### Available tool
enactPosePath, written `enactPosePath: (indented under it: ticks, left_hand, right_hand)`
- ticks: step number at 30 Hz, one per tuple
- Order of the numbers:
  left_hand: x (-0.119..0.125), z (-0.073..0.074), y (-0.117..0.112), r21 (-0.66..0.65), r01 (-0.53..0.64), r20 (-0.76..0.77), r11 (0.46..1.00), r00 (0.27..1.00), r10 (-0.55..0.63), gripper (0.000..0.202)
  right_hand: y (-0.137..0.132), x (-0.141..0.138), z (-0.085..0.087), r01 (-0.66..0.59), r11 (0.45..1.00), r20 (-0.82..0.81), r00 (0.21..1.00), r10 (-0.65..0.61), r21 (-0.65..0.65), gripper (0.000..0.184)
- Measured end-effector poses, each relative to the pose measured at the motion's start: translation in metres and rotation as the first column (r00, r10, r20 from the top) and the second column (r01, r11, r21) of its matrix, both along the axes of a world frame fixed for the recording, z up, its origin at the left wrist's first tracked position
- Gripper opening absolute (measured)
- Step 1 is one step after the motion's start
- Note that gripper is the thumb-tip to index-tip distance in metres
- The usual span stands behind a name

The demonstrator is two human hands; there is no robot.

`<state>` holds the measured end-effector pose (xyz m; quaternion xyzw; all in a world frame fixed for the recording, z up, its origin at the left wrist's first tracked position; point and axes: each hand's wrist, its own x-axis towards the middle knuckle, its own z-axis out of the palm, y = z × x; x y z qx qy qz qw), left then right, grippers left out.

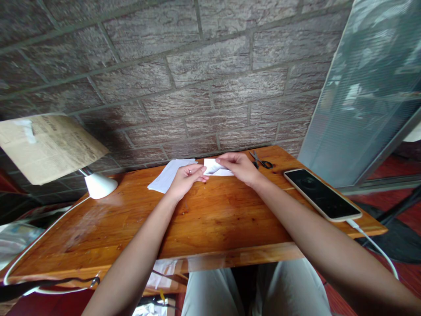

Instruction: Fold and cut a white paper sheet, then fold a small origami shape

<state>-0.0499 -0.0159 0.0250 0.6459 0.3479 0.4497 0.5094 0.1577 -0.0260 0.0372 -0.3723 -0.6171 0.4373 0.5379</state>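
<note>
Between my two hands is a small folded piece of white paper (pixel 213 167), held just over the far part of the wooden table. My left hand (pixel 186 179) pinches its left edge between thumb and fingers. On the other side, my right hand (pixel 241 166) grips the upper right part, thumb in front and fingers behind. Some of the paper is hidden by the right fingers. A stack of white paper sheets (pixel 166 177) lies flat behind and left of my left hand. Just right of my right hand rests a pair of scissors with black handles (pixel 266 164).
A lamp with a paper shade (pixel 52 147) and white base (pixel 100 186) stands at the table's left. A phone (pixel 320 193) with a white cable (pixel 378 248) lies near the right edge. The brick wall (pixel 226 87) borders the wooden table (pixel 210 219) at the back.
</note>
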Motion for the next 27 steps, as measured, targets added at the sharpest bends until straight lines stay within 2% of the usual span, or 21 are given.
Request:
enactPosePath:
  ticks: [4,12,16,20,22,24,27]
  left_hand:
    - [0.0001,-0.0012,-0.0009,-0.051,0.045,-0.009,0.998,0.999,-0.046,0.039]
    - [0.0007,0.0011,-0.0028,0.128,-0.039,-0.043,0.991,0.998,0.045,0.036]
    - [-0.0008,0.0018,-0.0035,0.049,0.037,-0.050,0.998,0.998,-0.035,0.035]
    - [0.0014,-0.0007,-0.0030,0.029,0.094,-0.004,0.995,0.996,-0.094,0.049]
    - [0.0028,-0.0021,-0.0020,0.049,0.062,-0.001,0.997,0.998,-0.062,0.045]
    - [0.0033,-0.0023,-0.0005,0.043,0.000,0.028,0.999,1.000,-0.001,0.038]
    - [0.0019,0.0000,0.0015,-0.041,-0.091,0.163,0.995,0.982,0.096,0.035]
  right_hand:
    - [-0.0010,-0.0004,0.0014,0.049,0.998,-0.002,0.999,-0.049,-0.027,0.036]
    - [0.0027,-0.0002,-0.0017,0.021,1.000,-0.029,0.999,-0.022,-0.019,0.034]
    - [0.0024,0.0023,-0.0018,0.000,1.000,0.011,1.000,0.000,-0.002,0.031]
    - [0.0003,0.0018,-0.0021,-0.122,0.992,0.109,0.987,0.119,0.016,0.034]
    - [-0.0015,0.0000,-0.0010,-0.146,0.989,0.117,0.983,0.145,-0.003,0.038]
    - [-0.0037,-0.0016,0.0016,-0.117,0.993,0.068,0.991,0.119,-0.031,0.042]
    - [-0.0064,-0.0022,0.0058,-0.111,0.991,-0.057,0.993,0.107,-0.073,0.044]
